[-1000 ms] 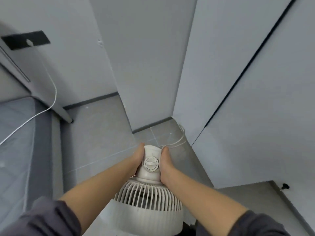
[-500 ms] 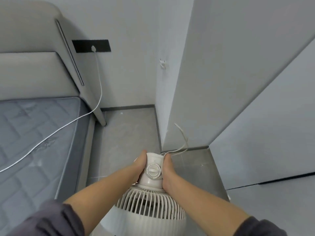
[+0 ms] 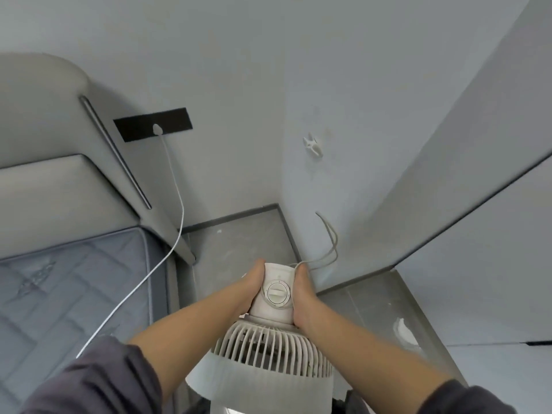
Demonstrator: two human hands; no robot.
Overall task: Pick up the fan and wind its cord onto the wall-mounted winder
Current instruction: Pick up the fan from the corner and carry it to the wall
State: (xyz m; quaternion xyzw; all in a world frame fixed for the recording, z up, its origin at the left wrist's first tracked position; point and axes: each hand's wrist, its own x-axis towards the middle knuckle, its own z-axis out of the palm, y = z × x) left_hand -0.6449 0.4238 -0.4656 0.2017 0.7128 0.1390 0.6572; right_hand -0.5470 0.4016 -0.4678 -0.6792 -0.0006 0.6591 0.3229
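I hold a white fan (image 3: pixel 268 351) in front of me, its ribbed grille below and its round control dial facing up. My left hand (image 3: pixel 249 286) grips the left side of the fan's top housing. My right hand (image 3: pixel 303 294) grips the right side. The fan's white cord (image 3: pixel 328 246) loops up from behind my right hand and hangs in the air near the wall corner. A small white winder (image 3: pixel 313 147) is fixed on the protruding wall, above and beyond the fan.
A bed with a grey mattress (image 3: pixel 59 294) and padded headboard (image 3: pixel 53 150) fills the left. A white cable (image 3: pixel 176 186) runs from a black wall plate (image 3: pixel 152 124) across the mattress. Grey floor (image 3: pixel 239 243) lies ahead. Grey cabinet panels (image 3: pixel 478 204) stand on the right.
My view has swung left and upward, bringing the bed, the wall plate and the winder into sight. Both hands keep the same grip on the fan.
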